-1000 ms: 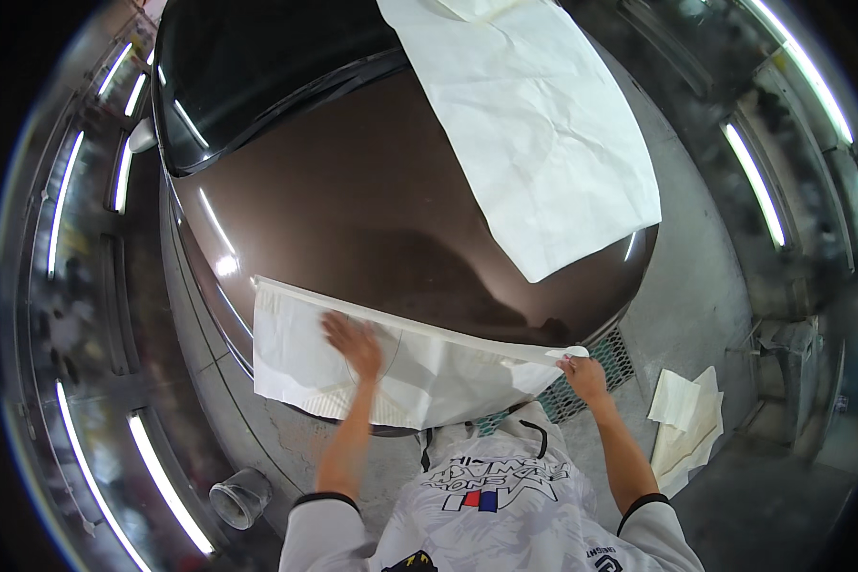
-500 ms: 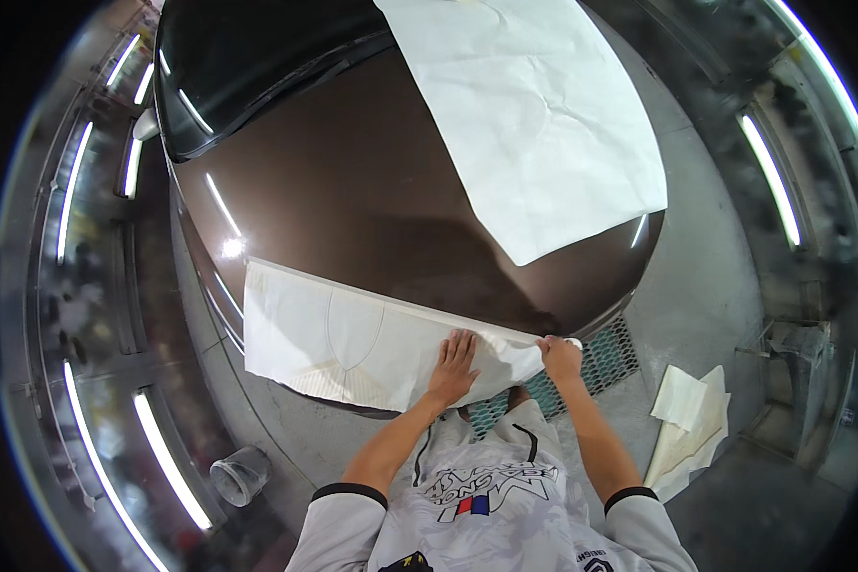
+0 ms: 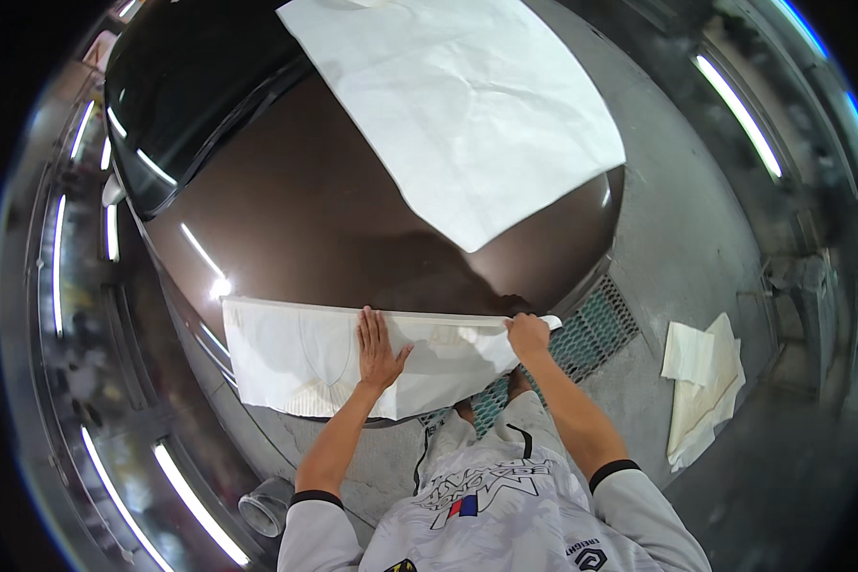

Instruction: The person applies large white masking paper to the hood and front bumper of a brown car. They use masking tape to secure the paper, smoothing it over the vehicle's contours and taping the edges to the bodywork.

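A strip of white masking paper (image 3: 276,348) lies along the front edge of a glossy brown car hood (image 3: 334,229). My left hand (image 3: 379,353) rests flat on it near the middle, fingers stretched toward the taped-looking upper edge. At the paper's right end, my right hand (image 3: 527,337) is closed on the upper corner, and a small white bit pokes out past the fingers. A larger white sheet (image 3: 477,124) covers the hood's far right and reaches up over the dark windshield (image 3: 200,86).
Crumpled cream paper (image 3: 704,386) lies on the grey floor (image 3: 672,229) at right. A metal floor grate (image 3: 591,329) runs beside the car's front. A clear bucket (image 3: 265,507) stands at lower left. Bright tube lights (image 3: 739,114) line both walls.
My left hand has slid leftward along the paper strip, its fingers now at the upper edge. My right hand keeps its grip on the right end. The view has shifted and turned slightly.
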The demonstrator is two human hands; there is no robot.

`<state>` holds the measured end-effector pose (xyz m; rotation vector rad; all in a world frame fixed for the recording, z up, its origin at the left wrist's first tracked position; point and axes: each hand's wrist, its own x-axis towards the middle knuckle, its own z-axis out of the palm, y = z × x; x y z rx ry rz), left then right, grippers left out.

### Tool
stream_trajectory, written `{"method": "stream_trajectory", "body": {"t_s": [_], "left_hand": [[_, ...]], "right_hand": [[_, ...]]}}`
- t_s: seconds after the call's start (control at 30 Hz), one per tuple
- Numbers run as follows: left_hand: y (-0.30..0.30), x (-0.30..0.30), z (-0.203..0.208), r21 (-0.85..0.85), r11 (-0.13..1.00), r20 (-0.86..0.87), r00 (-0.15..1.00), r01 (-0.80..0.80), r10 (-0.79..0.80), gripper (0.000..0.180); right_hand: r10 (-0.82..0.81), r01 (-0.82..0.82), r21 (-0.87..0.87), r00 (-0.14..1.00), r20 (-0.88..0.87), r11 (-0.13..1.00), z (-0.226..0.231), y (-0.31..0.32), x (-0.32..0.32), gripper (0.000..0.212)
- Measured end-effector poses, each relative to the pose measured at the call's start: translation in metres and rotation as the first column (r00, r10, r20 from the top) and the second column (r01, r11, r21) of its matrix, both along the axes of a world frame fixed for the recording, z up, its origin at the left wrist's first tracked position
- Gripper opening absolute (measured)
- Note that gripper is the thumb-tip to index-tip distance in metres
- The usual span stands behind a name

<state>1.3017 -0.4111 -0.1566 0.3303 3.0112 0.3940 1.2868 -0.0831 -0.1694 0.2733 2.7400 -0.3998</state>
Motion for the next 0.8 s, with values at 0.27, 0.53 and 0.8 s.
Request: {"method": "stream_trajectory", "body": {"t_s": [0.27, 0.53, 0.8], "left_hand": [[0.131, 0.021, -0.032, -0.032, 0.926, 0.281, 0.893, 0.376, -0.352, 0.108], [0.198, 0.025, -0.046, -0.117, 0.919, 0.330, 0.888, 0.377, -0.322, 0.104], [0.201, 0.032, -0.061, -0.175, 0.898, 0.321, 0.885, 0.404, -0.336, 0.100]], "right_hand": [[-0.009, 0.008, 0.045, 1.000, 0.023, 0.999, -0.011, -0.012, 0.000, 0.037], [0.124, -0.181, -0.218, 0.960, -0.253, 0.959, -0.029, 0.039, 0.025, 0.040], [-0.002, -0.060, -0.330, 0.983, -0.183, 0.942, -0.057, 0.225, 0.094, 0.040]]}}
